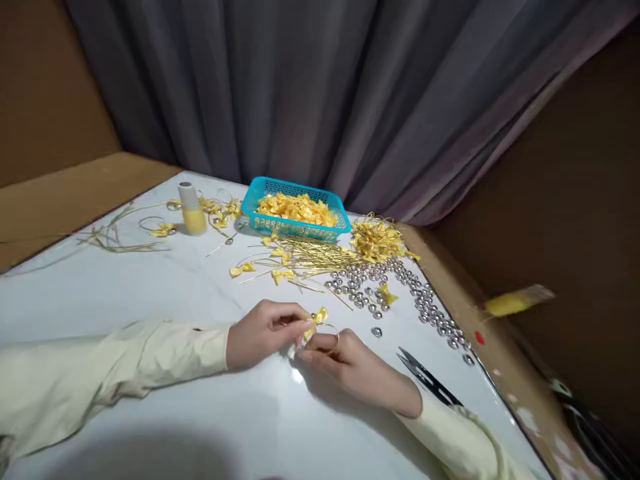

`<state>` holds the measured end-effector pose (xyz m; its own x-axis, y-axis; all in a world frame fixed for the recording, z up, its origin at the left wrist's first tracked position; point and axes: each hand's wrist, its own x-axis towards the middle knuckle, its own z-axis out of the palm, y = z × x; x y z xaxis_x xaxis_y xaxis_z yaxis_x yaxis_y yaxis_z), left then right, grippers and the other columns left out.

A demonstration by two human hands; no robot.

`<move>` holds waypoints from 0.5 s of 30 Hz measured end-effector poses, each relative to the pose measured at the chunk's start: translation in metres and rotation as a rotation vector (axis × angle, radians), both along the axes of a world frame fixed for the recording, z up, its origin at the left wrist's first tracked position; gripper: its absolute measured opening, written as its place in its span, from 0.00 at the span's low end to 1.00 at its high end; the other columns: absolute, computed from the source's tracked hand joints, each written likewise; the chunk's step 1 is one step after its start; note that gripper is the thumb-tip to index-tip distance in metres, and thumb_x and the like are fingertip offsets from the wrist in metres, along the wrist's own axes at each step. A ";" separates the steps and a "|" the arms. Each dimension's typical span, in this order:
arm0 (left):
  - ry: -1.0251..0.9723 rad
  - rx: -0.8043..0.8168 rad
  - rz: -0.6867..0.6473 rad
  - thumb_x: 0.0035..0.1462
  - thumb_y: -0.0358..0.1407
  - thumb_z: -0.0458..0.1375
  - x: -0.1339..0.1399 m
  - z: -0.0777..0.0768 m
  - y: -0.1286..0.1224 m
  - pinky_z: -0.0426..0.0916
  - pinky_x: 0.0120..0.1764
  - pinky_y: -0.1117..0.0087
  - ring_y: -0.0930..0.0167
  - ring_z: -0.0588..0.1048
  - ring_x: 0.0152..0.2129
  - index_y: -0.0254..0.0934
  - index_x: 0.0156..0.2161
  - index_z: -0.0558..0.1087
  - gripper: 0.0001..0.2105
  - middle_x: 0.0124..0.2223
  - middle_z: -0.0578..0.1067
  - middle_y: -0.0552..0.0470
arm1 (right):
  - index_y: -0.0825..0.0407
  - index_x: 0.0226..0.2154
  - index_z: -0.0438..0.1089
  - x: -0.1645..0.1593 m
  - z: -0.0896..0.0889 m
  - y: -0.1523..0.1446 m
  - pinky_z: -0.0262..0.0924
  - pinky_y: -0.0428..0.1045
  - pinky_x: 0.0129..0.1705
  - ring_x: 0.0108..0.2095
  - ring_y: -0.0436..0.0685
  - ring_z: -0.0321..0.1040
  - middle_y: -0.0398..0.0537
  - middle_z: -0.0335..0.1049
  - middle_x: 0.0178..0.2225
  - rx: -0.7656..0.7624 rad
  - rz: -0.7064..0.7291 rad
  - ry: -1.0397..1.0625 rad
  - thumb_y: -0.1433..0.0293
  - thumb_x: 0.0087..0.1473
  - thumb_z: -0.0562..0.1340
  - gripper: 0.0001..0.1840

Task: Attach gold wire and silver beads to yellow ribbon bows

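My left hand (pixel 273 332) pinches a yellow ribbon bow (pixel 319 316) between thumb and fingertips, just above the table. A thin gold cord loop (pixel 334 328) runs from the bow toward my right hand (pixel 353 370). That hand is closed at the fingertips close beside the left one, on the cord; its exact grip is partly hidden. A small silver piece (pixel 313 315) shows at the bow. Dark thread snips (pixel 427 377) lie to the right of my right hand. Beyond both hands are loose yellow bows (pixel 283 275) with cords.
A blue plastic basket (pixel 300 230) full of yellow bows stands at the back. Right of it are a heap of bows (pixel 377 240), gold cords (pixel 320 257) and many small silver bells or beads (pixel 355 283). A yellow-filled bottle (pixel 193 210) stands back left. Another lies right (pixel 517 301).
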<state>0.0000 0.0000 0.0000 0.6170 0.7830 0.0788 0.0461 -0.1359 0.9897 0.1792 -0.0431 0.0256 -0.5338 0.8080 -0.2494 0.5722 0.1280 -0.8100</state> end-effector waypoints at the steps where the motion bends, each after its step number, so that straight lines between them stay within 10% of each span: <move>1: -0.003 -0.025 0.002 0.57 0.36 0.54 0.000 0.001 -0.001 0.59 0.25 0.77 0.77 0.65 0.21 0.30 0.31 0.72 0.10 0.22 0.69 0.55 | 0.54 0.23 0.62 0.000 -0.002 0.000 0.45 0.42 0.23 0.19 0.44 0.46 0.35 0.49 0.17 -0.027 -0.006 0.000 0.66 0.59 0.54 0.15; 8: -0.089 -0.247 -0.023 0.54 0.40 0.56 0.000 0.001 0.000 0.49 0.17 0.77 0.81 0.56 0.13 0.31 0.31 0.70 0.12 0.20 0.67 0.57 | 0.54 0.31 0.66 0.013 -0.003 0.013 0.62 0.46 0.30 0.24 0.50 0.66 0.43 0.68 0.24 -0.277 -0.050 0.178 0.64 0.57 0.56 0.10; 15: -0.054 -0.270 -0.061 0.54 0.41 0.56 0.001 0.000 0.001 0.49 0.17 0.77 0.80 0.57 0.13 0.31 0.30 0.69 0.12 0.20 0.68 0.56 | 0.51 0.37 0.70 0.036 0.019 0.028 0.62 0.51 0.45 0.41 0.55 0.69 0.49 0.73 0.39 0.238 -0.286 0.078 0.64 0.58 0.56 0.11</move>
<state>0.0009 0.0006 -0.0002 0.6640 0.7420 -0.0930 -0.0083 0.1317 0.9913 0.2154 -0.0155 0.0442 -0.2885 0.9575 -0.0043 0.5500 0.1620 -0.8193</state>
